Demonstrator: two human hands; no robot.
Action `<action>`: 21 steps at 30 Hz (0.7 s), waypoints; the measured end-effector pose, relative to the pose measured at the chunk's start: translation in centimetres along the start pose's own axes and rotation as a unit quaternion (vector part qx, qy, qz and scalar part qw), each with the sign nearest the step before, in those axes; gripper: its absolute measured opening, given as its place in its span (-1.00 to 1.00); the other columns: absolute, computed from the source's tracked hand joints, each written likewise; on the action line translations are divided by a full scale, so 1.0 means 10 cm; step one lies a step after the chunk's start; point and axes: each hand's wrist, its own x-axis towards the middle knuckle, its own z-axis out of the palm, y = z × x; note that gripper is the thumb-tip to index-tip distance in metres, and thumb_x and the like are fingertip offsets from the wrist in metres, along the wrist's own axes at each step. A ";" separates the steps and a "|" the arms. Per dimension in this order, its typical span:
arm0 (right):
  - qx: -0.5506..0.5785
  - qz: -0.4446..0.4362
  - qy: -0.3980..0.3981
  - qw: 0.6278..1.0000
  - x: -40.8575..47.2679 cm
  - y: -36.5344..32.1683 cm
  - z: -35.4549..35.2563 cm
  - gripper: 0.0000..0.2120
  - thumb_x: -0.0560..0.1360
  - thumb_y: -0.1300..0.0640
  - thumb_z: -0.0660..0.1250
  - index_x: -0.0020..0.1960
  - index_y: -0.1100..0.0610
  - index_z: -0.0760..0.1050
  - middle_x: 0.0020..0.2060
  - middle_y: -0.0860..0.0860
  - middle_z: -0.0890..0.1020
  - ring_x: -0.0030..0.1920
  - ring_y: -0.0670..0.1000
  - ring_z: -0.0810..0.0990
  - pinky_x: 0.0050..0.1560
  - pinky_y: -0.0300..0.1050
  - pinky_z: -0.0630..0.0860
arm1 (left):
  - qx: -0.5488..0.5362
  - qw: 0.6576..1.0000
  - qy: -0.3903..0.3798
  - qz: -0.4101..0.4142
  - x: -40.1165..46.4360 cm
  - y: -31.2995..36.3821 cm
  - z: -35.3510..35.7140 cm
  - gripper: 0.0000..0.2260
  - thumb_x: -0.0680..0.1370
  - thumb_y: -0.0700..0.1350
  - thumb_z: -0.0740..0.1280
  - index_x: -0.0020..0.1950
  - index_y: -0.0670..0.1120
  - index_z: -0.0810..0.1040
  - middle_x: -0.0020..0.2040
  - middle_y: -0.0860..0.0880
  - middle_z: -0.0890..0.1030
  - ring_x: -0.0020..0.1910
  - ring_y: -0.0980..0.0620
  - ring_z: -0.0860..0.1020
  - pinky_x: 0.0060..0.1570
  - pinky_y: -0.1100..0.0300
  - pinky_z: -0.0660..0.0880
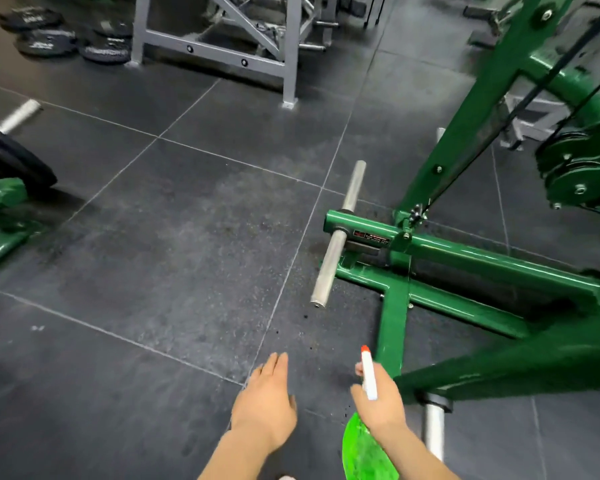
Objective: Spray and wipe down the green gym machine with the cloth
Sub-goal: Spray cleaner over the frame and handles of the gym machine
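Green gym machine (pixel 471 261) sits ahead and to your right on the dark rubber floor (pixel 153 237), its low frame tubes running along the ground and a slanted upright rising toward the top right. A bare steel plate peg (pixel 336 237) sticks out from the near end of the frame toward you.

You look to be at the spraying step, so aim the red nozzle at the nearest green tube rather than at the floor, which already shows dark specks beside the frame. Judging by the layout, it makes sense to mist the top tube first and let the lower rails follow, keeping the spray light around the label plate and the cable hardware by the upright. Cover one stretch at a time so the liquid does not dry before you wipe it.

Your right hand (pixel 378 400) is curled round the neck of the spray bottle (pixel 368 445), with the white trigger head standing above your knuckles and the green body hanging below your wrist. Your left hand (pixel 267 407) is spread flat with the fingers straight, palm down, hovering over the floor and holding nothing. No cloth shows in this view, so you will need it in that free hand before wiping
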 end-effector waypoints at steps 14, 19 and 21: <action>-0.003 0.039 -0.063 0.997 0.86 -0.48 0.37 -0.79 0.43 0.28 0.31 0.02 0.09 0.46 -0.10 -0.03 0.54 -0.08 0.00 0.50 -0.12 -0.31 0.33 | 0.058 0.995 -0.070 0.036 1.03 0.04 -0.31 -0.40 0.62 -0.06 0.16 0.59 -0.06 -0.06 0.59 -0.04 0.02 0.53 -0.06 0.12 0.47 0.14 0.13; 0.038 0.051 -0.021 0.998 1.04 -0.54 0.47 -0.79 0.40 0.37 0.30 -0.13 0.07 0.43 -0.23 -0.11 0.53 -0.22 -0.10 0.48 -0.23 -0.50 0.35 | 0.111 0.986 -0.094 0.078 1.36 0.00 -0.43 -0.41 0.61 -0.09 0.16 0.59 -0.05 -0.04 0.59 -0.02 0.03 0.50 -0.07 0.17 0.45 0.13 0.19; 0.043 0.059 -0.011 0.997 1.08 -0.59 0.51 -0.77 0.40 0.41 0.29 -0.15 0.08 0.43 -0.26 -0.11 0.52 -0.24 -0.10 0.49 -0.23 -0.49 0.36 | 0.122 0.982 -0.108 0.092 1.44 -0.01 -0.47 -0.40 0.61 -0.11 0.16 0.59 -0.05 -0.04 0.59 -0.02 0.03 0.51 -0.07 0.16 0.46 0.13 0.17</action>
